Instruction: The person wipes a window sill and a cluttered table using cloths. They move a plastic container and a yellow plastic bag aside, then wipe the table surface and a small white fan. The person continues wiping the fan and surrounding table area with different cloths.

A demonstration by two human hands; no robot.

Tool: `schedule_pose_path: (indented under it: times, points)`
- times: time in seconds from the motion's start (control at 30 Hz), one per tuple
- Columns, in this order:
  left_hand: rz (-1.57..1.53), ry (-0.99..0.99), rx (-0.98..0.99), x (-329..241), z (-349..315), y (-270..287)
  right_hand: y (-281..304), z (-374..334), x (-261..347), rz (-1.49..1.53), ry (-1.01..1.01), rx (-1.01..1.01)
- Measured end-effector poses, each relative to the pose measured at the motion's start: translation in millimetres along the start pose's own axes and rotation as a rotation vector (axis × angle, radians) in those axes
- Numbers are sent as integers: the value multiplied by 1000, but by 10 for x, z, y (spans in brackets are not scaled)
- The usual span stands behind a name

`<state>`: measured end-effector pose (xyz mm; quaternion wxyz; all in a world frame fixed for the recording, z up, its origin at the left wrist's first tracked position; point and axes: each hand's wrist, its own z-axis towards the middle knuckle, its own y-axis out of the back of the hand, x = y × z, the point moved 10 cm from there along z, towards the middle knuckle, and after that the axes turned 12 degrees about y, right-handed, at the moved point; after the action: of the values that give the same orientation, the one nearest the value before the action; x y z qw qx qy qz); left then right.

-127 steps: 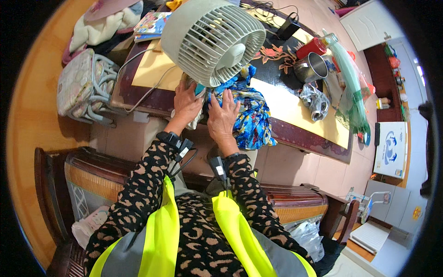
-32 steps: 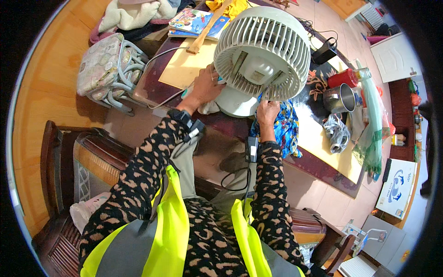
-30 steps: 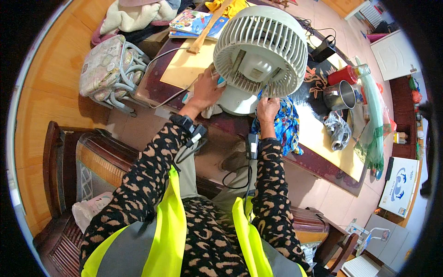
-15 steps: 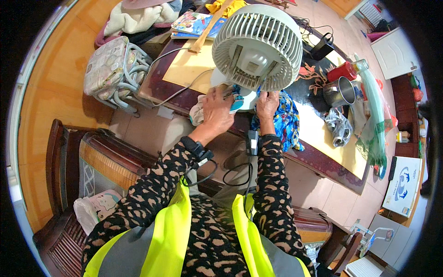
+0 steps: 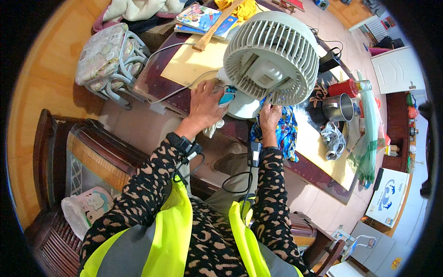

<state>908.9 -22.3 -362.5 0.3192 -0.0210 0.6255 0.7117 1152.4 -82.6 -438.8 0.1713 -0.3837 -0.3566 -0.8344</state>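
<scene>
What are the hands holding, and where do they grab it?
The left hand presses a pale cloth against the white fan at its base. The right hand grips the fan's base under the grille.

- A white plastic bag with a pink-and-teal cartoon print lies on the dark wooden chair at lower left.
- A white rectangular sign bearing a blue picture leans at lower right — beyond the bench's end.
- Colourful picture books lie stacked at the bench's far edge.

Bright, even daylight, sharp centre, strong fisheye bending toward the black rim.
</scene>
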Motion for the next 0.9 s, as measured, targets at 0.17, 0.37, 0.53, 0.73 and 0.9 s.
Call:
schedule_pose_path:
  times: [0.17, 0.37, 0.53, 0.73, 0.9]
  points:
    - [-244, 29, 87, 200, 232, -132, -31, 10, 66, 19, 33, 34]
    - [-502, 68, 37, 493, 433, -258, -14, -27, 71, 97, -61, 56]
    - [-715, 85, -36, 482, 474, -243, -81, 166, -26, 66, -16, 125]
    - [-299, 96, -64, 79, 92, -275, -153, 587, 89, -369, 387, 179]
    - [-310, 137, -67, 55, 75, -289, -33, -54, 285, -300, 92, -30]
